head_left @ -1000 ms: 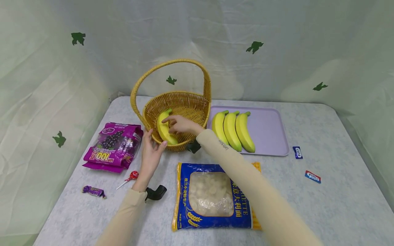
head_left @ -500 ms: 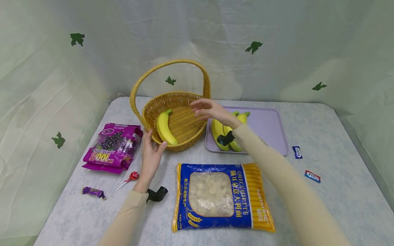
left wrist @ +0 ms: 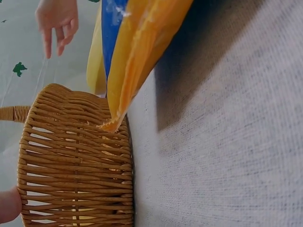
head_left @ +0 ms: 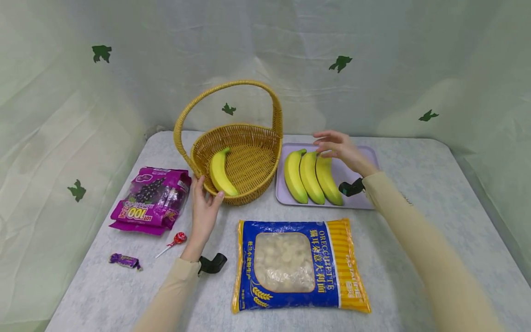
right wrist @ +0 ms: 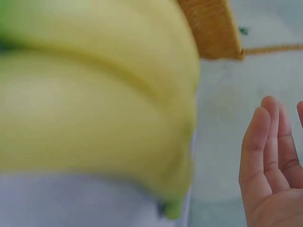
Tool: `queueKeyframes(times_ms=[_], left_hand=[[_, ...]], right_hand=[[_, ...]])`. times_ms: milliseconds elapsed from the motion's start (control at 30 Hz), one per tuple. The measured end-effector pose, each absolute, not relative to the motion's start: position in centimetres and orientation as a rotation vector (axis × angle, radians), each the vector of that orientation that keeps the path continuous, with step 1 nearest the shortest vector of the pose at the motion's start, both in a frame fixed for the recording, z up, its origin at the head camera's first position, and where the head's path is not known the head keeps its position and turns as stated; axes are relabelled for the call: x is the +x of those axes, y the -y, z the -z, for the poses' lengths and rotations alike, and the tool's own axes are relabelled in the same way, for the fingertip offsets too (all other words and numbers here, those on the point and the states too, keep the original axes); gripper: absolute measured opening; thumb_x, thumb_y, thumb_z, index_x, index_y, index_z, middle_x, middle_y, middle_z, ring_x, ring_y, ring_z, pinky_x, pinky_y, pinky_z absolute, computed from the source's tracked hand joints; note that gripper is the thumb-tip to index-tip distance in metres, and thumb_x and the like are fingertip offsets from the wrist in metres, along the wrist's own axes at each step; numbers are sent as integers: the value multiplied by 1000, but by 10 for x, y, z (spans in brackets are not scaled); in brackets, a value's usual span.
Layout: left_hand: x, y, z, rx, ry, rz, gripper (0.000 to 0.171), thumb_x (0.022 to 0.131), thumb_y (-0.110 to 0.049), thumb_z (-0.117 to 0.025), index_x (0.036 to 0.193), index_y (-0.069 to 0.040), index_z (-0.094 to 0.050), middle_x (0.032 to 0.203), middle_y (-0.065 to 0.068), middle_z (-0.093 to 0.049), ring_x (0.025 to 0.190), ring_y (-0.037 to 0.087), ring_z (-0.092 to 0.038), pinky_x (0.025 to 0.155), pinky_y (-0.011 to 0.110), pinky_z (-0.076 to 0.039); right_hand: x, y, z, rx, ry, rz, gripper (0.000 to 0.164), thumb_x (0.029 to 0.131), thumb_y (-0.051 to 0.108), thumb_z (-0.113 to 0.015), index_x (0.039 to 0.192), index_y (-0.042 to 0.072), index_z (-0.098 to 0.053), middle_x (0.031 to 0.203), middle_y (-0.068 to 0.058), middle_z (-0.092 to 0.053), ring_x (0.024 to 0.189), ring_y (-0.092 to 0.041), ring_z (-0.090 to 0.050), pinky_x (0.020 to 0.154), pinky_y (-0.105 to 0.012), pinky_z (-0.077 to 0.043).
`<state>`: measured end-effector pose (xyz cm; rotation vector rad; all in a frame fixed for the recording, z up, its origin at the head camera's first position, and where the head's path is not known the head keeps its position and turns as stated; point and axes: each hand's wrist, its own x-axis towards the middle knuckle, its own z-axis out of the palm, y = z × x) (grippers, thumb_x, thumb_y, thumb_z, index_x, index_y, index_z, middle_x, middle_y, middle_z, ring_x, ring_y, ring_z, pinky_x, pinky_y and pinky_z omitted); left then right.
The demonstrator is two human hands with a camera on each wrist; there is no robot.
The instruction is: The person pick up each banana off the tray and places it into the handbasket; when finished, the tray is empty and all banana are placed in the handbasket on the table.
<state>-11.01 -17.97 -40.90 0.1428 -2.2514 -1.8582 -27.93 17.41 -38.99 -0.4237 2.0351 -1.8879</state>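
Observation:
In the head view, my left hand (head_left: 204, 214) rests against the front left of the wicker basket (head_left: 259, 188), thumb and fingers spread at the rim. Its thumb tip shows by the basket's rim in the left wrist view. One yellow banana (head_left: 221, 175) lies inside the basket, toward its left side. My right hand (head_left: 342, 150) hovers at the stem end of three bananas (head_left: 309, 180) on the lilac tray (head_left: 365, 200), overlapping the rightmost stem. In the right wrist view, its fingers (right wrist: 258, 142) are extended and hold nothing; blurred bananas fill the left side.
A blue and yellow pasta bag (head_left: 296, 265) lies in front of basket and tray. On the left are a purple candy bag (head_left: 155, 198), a red lollipop (head_left: 179, 237) and a purple-wrapped candy (head_left: 125, 260). A pale curtain (head_left: 265, 50) stands behind.
My right hand has left the banana inside the basket and moved right, over the tray's bananas. My left hand has stayed at the basket.

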Motion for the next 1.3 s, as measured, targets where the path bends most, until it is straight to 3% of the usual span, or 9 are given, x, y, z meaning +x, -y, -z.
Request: queueKeyframes(times_ms=[200, 367, 567, 867, 1300], left_hand=[[-116, 185, 431, 163, 2242, 1849, 72, 98, -9, -55, 153, -2, -9, 157, 13, 12, 141, 32, -13, 113, 40, -23], [-115, 186, 436, 164, 2251, 1841, 72, 98, -13, -55, 153, -5, -9, 158, 12, 8, 141, 28, -14, 113, 39, -24], [-114, 186, 435, 180, 2258, 1842, 72, 98, -14, -55, 153, -5, -9, 158, 12, -4, 141, 27, -16, 113, 38, -24], [-114, 186, 436, 163, 2245, 1863, 71, 99, -15, -53, 154, -6, -8, 158, 10, -2, 141, 27, -15, 113, 38, -24], [-113, 186, 436, 156, 2244, 1855, 71, 99, -16, -54, 154, -7, -10, 158, 10, -4, 141, 28, -16, 113, 38, -24]], right_hand=[[-273, -202, 403, -360, -2101, 1769, 45, 99, 17, -53, 139, -1, -43, 136, -25, -45, 115, -39, -49, 100, -51, -40], [-266, -218, 413, -335, -2102, 1706, 51, 100, 19, -51, 144, -4, -36, 140, -24, -41, 117, -41, -48, 99, -49, -43], [-260, -230, 420, -288, -2091, 1647, 56, 100, 22, -52, 148, 3, -31, 143, -26, -38, 117, -42, -50, 96, -47, -46], [-252, -234, 427, -278, -2038, 1545, 63, 100, 22, -51, 154, 13, -18, 146, -29, -29, 116, -45, -50, 95, -50, -46], [-247, -217, 426, -409, -2227, 1288, 68, 96, 26, -59, 152, 17, -23, 137, -31, -36, 102, -34, -59, 86, -46, -52]])
